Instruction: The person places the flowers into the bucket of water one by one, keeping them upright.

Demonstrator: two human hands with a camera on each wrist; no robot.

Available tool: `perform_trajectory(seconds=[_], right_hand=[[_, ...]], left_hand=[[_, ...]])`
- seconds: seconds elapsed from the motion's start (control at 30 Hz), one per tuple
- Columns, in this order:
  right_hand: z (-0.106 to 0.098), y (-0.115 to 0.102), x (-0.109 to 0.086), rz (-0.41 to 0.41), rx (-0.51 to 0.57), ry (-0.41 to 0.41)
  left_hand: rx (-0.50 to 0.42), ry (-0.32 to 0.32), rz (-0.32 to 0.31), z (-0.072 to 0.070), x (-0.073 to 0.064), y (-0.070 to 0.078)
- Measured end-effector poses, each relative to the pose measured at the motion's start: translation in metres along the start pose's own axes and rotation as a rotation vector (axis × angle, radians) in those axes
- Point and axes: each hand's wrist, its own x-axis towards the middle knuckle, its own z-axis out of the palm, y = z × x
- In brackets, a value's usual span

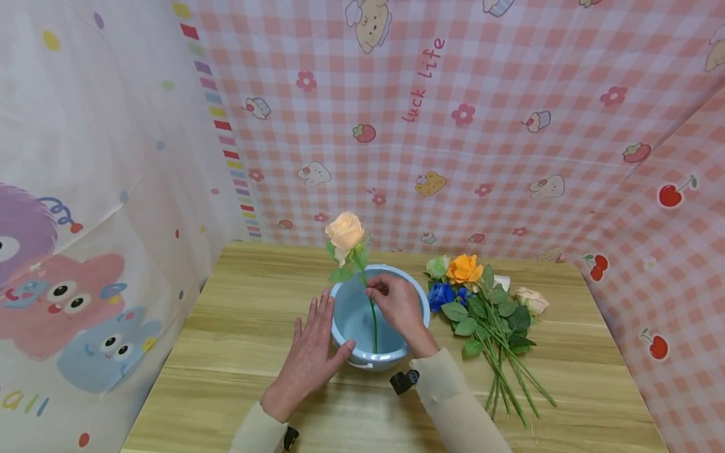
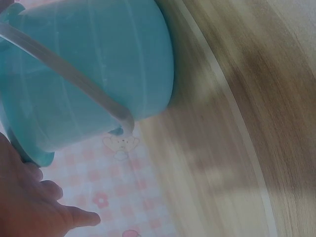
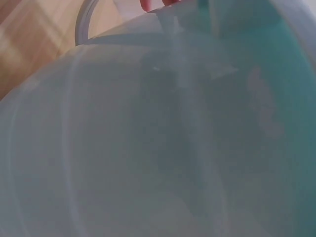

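Note:
A light blue bucket [image 1: 350, 311] stands upright on the table; its side wall [image 2: 98, 59] and pale handle [image 2: 69, 74] show in the left wrist view. Between thumb and fingers, my right hand [image 1: 399, 308] pinches the green stem of a pale peach rose [image 1: 345, 231] above the bucket. The bloom leans left over the far rim, and the lower stem reaches down inside. My left hand [image 1: 308, 352] rests against the bucket's left rim, fingers extended and thumb spread toward the near side. Bucket wall [image 3: 148, 133] fills most of the right wrist view, where the right hand is hidden.
Right of the bucket lies a pile of artificial flowers: an orange bloom [image 1: 464, 269], blue blooms [image 1: 441, 296], a whitish-green one [image 1: 438, 267] and a pale pink one [image 1: 532, 301]. Their stems [image 1: 512, 384] point toward the near edge. Patterned cloth [image 1: 419, 157] hangs behind the wooden table [image 1: 226, 340].

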Motion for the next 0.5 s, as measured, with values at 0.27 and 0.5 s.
perform_trajectory(seconds=[0.27,0.5], right_hand=[[-0.0008,0.0003,0.0007,0.022,-0.005,-0.045],[-0.0068,-0.0032,-0.0028,0.052,0.016,-0.086]], left_hand=[[-0.003,-0.010,-0.004,-0.0008,0.0002,0.0016],[-0.006,-0.006,-0.001,0.0006,-0.0002,-0.0007]])
